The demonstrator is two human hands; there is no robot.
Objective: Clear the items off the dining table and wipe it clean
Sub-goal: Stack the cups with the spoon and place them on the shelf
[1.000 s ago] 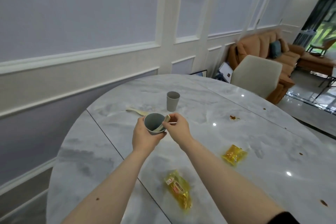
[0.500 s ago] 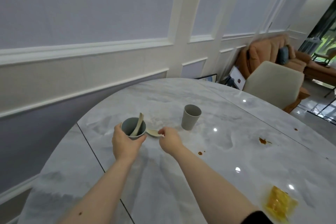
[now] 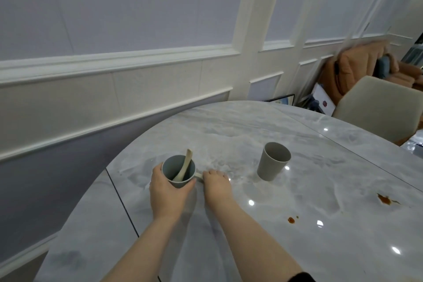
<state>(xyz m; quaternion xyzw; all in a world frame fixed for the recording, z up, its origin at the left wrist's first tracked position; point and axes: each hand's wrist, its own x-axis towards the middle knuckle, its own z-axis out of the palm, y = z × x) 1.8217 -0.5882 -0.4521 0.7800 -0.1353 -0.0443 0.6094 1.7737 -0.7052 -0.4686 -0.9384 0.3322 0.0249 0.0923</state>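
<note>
Room: panelled lilac wall, cream dining chair (image 3: 377,107) at the far side.
Surface: glossy marble dining table (image 3: 297,247), brown sauce stains (image 3: 386,199) on the right.
Left hand (image 3: 166,190): wraps the blue-grey cup (image 3: 178,173), a cream spoon (image 3: 184,166) standing inside.
Right hand (image 3: 216,182): fingers curled down on a second pale spoon (image 3: 198,175) lying beside the cup; mostly hidden.
Still out: grey cup (image 3: 273,161), upright, well apart.
Risk: the flat spoon may slide on slick marble; tilting the held cup could tip its spoon out.
</note>
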